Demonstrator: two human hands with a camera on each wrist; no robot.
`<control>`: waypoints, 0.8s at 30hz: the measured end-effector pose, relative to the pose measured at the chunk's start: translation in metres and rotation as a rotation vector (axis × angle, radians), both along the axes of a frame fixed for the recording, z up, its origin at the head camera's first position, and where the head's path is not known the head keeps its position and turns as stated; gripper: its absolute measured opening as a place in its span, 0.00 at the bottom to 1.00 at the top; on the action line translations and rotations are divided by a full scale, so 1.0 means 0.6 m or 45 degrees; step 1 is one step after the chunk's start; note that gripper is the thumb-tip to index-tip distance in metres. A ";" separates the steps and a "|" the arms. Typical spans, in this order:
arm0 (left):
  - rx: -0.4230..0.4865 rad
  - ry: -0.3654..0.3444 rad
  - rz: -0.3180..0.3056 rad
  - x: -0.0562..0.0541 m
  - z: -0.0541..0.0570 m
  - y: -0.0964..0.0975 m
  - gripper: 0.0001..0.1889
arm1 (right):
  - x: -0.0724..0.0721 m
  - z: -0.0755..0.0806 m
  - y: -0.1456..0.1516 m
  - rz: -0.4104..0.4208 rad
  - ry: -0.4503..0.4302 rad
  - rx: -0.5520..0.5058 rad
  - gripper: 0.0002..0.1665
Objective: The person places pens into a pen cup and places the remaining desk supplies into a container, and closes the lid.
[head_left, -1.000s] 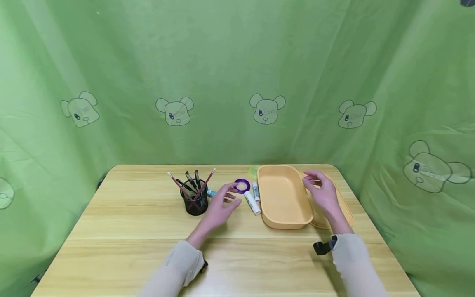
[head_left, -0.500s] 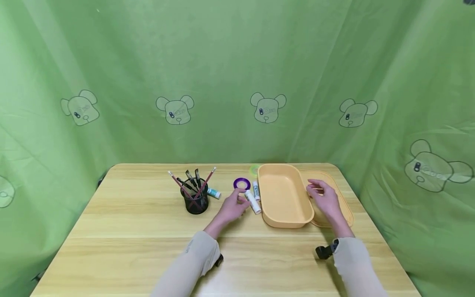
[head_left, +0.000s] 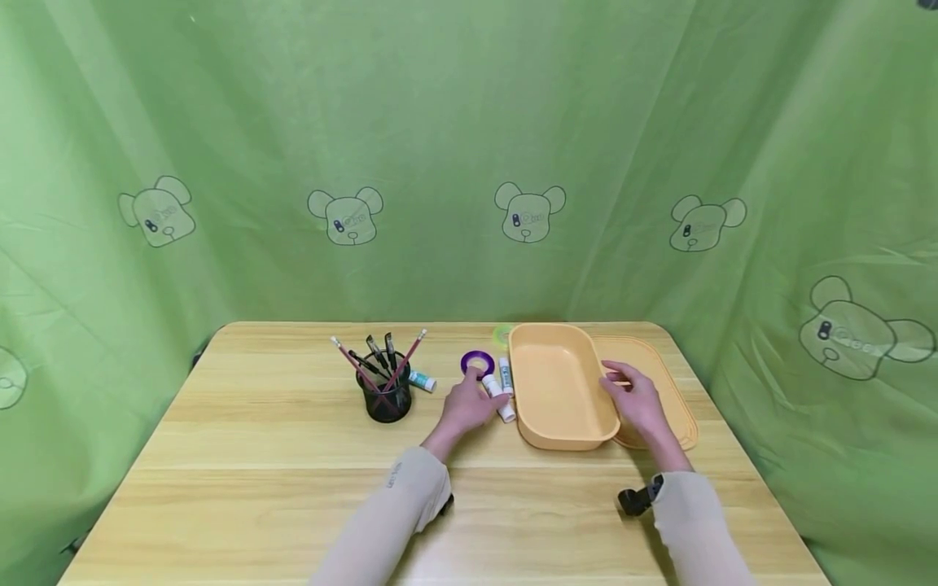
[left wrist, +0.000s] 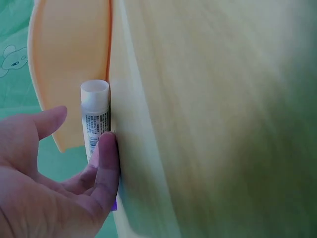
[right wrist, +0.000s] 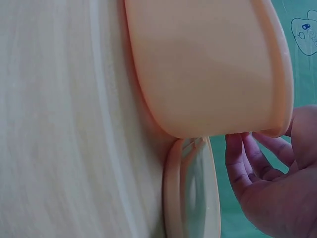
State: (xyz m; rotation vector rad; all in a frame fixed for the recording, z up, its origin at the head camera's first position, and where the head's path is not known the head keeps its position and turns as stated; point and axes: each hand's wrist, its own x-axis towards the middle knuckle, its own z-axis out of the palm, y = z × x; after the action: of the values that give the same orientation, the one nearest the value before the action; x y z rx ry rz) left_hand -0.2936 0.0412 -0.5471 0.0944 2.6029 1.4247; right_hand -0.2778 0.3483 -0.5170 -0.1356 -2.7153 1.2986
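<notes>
My left hand [head_left: 469,404] reaches around a white glue stick [left wrist: 94,96] lying on the table. In the left wrist view its fingertips reach the stick's side, while the thumb stands apart from it. My right hand [head_left: 636,399] is at the right side of a light-orange plastic box [head_left: 560,391]. In the right wrist view its fingers meet the outer wall and the thumb goes behind the rim, its tip hidden. Beside the white stick lies a second glue stick [head_left: 506,376] with a blue label. A purple tape roll [head_left: 471,356] lies just beyond the left fingers.
A black mesh pen holder [head_left: 388,404] with pencils and pens stands left of the hands, a teal-and-white glue stick [head_left: 422,381] beside it. An orange lid [head_left: 663,382] lies right of the box. Behind the box's left corner is a green tape roll [head_left: 501,335].
My left hand has moved right, from near the pen holder to the white glue stick. My right hand shifted slightly right, then back left to the box's rim.
</notes>
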 end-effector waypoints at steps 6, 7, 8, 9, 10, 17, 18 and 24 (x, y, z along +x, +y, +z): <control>-0.190 0.074 0.046 0.001 0.003 0.013 0.46 | -0.001 -0.008 0.002 -0.017 -0.020 -0.022 0.28; -0.206 0.081 0.047 0.001 0.005 0.014 0.46 | -0.001 -0.008 0.002 -0.021 -0.024 -0.028 0.28; -0.220 0.086 0.045 0.002 0.006 0.015 0.46 | -0.002 -0.009 0.002 -0.023 -0.027 -0.034 0.28; -0.231 0.085 0.043 0.002 0.007 0.016 0.46 | -0.002 -0.009 0.002 -0.026 -0.029 -0.039 0.29; -0.235 0.083 0.040 0.002 0.008 0.017 0.47 | -0.002 -0.009 0.001 -0.028 -0.031 -0.043 0.29; -0.265 0.080 0.018 0.002 0.008 0.014 0.42 | -0.001 -0.011 -0.001 -0.041 -0.026 -0.057 0.28; -0.265 0.080 0.018 0.002 0.009 0.013 0.40 | -0.001 -0.011 -0.001 -0.041 -0.025 -0.058 0.28; -0.266 0.067 -0.006 0.002 0.012 0.011 0.31 | -0.001 -0.013 -0.001 -0.047 -0.027 -0.063 0.28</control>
State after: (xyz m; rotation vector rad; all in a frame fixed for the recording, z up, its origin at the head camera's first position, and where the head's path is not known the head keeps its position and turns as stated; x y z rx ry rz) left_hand -0.2922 0.0475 -0.5402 0.1116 2.7738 1.1547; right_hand -0.2785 0.3479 -0.5249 -0.2045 -2.6860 1.3625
